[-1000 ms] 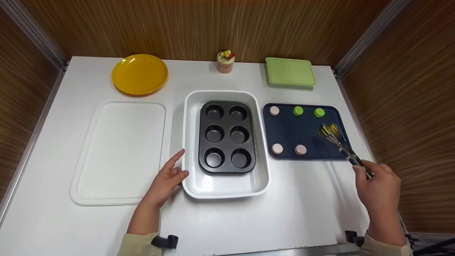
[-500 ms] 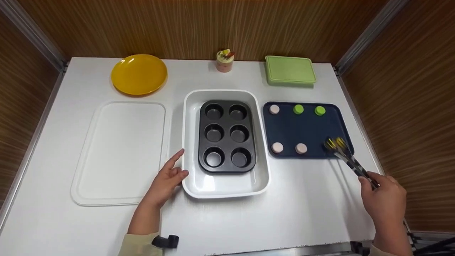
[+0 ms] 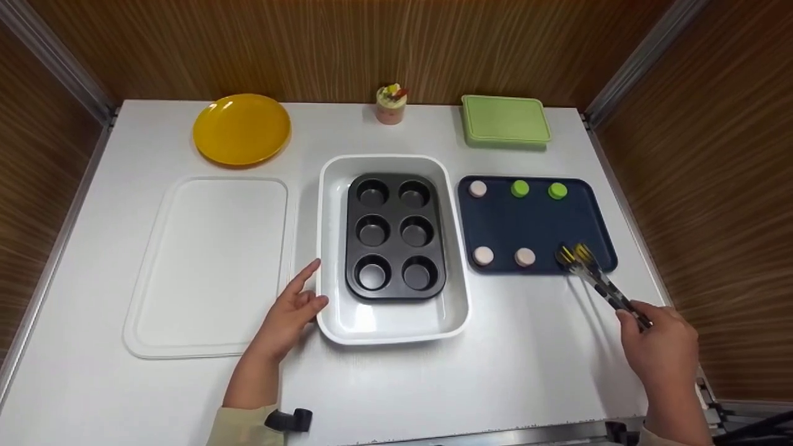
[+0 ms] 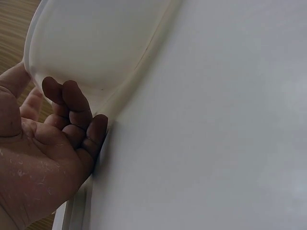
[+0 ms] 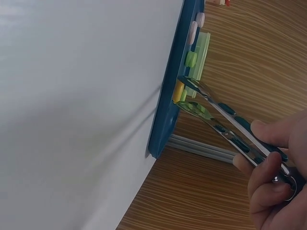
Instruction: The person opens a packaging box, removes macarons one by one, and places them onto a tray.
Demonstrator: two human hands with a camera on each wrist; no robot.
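Observation:
In the head view, my left hand [image 3: 291, 310] touches the left rim of a deep white tub [image 3: 458, 310] with index finger and thumb. Its other fingers bend loosely, seen in the left wrist view. A dark muffin tin [image 3: 395, 241] lies in the tub, cups facing up. My right hand [image 3: 660, 341] grips metal tongs [image 3: 610, 294] with patterned handles, tips spread over the front right of a navy tray [image 3: 508, 223]. Between the tips a small yellow disc [image 5: 178, 91] shows in the right wrist view; whether they squeeze it I cannot tell.
Pink macaron-like pieces [image 3: 525, 257] and green ones [image 3: 557, 191] sit on the navy tray. A flat white lid or tray [image 3: 210, 260] lies left of the tub. Behind stand a yellow plate [image 3: 241, 130], a dessert cup [image 3: 391, 105] and a green lidded box [image 3: 506, 121].
My right hand and the tongs have moved toward the near edge of the navy tray, then slightly left. My left hand has stayed at the tub's rim.

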